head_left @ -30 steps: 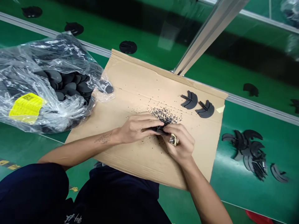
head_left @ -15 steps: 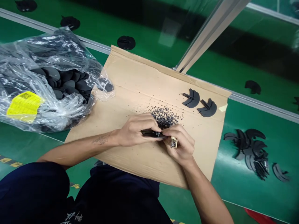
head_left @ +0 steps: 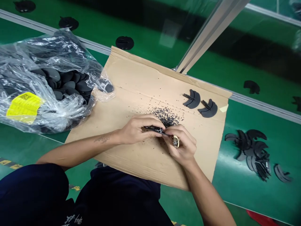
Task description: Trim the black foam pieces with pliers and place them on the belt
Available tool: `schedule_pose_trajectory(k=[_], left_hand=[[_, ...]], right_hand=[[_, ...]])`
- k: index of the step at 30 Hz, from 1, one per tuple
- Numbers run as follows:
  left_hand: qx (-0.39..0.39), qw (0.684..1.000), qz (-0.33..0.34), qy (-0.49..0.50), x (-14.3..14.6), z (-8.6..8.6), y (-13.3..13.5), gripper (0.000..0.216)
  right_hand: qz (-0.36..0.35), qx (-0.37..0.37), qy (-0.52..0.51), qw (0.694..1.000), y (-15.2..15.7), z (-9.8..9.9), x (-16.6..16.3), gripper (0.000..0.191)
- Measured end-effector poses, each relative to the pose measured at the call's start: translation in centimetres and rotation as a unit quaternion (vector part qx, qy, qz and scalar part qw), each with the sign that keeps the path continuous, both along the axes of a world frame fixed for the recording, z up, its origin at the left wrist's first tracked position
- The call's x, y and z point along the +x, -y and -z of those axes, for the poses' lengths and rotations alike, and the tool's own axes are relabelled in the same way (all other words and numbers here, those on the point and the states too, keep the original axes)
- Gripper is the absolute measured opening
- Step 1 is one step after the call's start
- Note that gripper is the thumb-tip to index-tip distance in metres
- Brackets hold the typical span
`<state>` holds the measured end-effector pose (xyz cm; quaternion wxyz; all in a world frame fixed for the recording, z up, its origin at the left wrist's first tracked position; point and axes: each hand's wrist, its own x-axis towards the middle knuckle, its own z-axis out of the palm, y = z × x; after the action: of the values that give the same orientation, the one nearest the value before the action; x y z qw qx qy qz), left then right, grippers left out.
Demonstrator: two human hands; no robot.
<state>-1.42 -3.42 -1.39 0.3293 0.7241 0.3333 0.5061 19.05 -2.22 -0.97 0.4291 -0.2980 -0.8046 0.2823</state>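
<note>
The flat black plastic part [head_left: 154, 128] nudged upward, pinched tight by left hand [head_left: 135, 130]; right hand [head_left: 184, 147] clenched round a small tan tool [head_left: 175, 142].

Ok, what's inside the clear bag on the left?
Dark rounded pieces fill the clear bag, with a yellow label at its front. Crinkled film and glare hide their number and whatever lies deeper.

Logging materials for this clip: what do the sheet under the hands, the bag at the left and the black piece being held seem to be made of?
Sheet: brown cardboard, matte, creased along a fold.
Bag: thin clear plastic film, glossy and crinkled, contents showing through.
Black piece in the left hand: probably moulded plastic or rubber, matte; dark shavings lie beside it.
</note>
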Motion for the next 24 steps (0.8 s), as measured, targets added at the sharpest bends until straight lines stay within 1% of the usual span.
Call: schedule_pose_trajectory(k=[3,5,9,11,14,15,16,19,20,22,24], left_hand=[[-0.011,1.0,0.025,-0.011,-0.2,-0.3,0.0,0.01],[-0.026,0.998,0.057,-0.015,-0.3,-0.5,-0.1,0.011],[-0.08,0.991,0.11,-0.007,-0.6,-0.6,-0.3,0.016],[-0.122,0.984,0.125,0.018,-0.8,-0.6,-0.5,0.025],[-0.183,0.967,0.159,0.079,-1.0,-0.5,-1.0,0.048],[-0.202,0.961,0.165,0.095,-1.0,-0.5,-1.1,0.051],[-0.222,0.955,0.167,0.106,-1.1,-0.4,-1.2,0.05],[-0.29,0.936,0.158,0.122,-1.1,-0.1,-1.2,0.035],[-0.309,0.93,0.156,0.127,-1.1,0.0,-1.1,0.033],[-0.336,0.919,0.154,0.141,-1.1,0.2,-1.0,0.032],[-0.344,0.914,0.157,0.146,-1.0,0.3,-0.9,0.03]], right_hand=[[0.0,-0.005,-0.002,1.0,0.0,-0.1,0.1,0.019],[-0.003,-0.013,0.001,1.0,0.1,-0.2,0.2,0.016],[-0.023,-0.029,-0.009,0.999,0.3,-0.5,0.1,0.015],[-0.016,-0.036,-0.018,0.999,0.3,-0.6,0.0,0.016],[0.007,-0.041,-0.026,0.999,0.2,-0.8,-0.1,0.015],[0.011,-0.043,-0.026,0.999,0.2,-0.8,0.0,0.014],[0.012,-0.046,-0.025,0.999,0.1,-0.9,0.0,0.012],[0.005,-0.058,-0.022,0.998,0.0,-1.0,0.1,0.011],[0.0,-0.059,-0.021,0.998,0.0,-1.0,0.1,0.011],[-0.01,-0.053,-0.023,0.998,0.0,-1.0,0.1,0.013],[-0.019,-0.045,-0.022,0.999,0.0,-0.9,0.1,0.015]])
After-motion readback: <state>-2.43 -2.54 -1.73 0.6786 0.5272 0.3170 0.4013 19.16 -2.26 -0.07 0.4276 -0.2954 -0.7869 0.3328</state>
